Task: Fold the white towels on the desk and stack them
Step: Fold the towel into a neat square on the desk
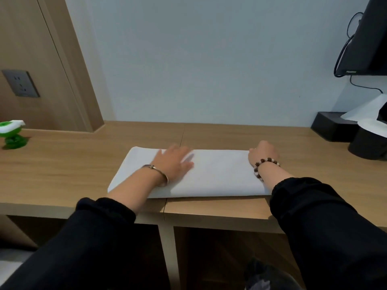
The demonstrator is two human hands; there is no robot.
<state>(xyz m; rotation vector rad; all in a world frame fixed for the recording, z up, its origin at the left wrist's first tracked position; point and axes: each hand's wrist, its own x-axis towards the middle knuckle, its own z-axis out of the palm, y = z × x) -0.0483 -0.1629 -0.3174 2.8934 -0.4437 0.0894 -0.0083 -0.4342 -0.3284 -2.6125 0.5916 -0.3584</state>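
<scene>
left hand [176,162]: flat, fingers apart, pressing white towel [219,174]
right hand [262,152]: curled at towel's end, grip can't tell
tip: imo smooth toward right hand, square edges first

Both forearms, in pushed-back black sleeves, are extended forward. The left hand [174,162] is laid flat, fingers spread toward 1 o'clock, slightly blurred. At its 3 o'clock, the right hand [262,152] is curled, knuckles up, gripping a corner of the white towel [219,174].

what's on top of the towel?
On the white towel: left hand flat, left of centre; right hand at the far right corner, fingertips hidden, so any pinch is unconfirmed.
</scene>
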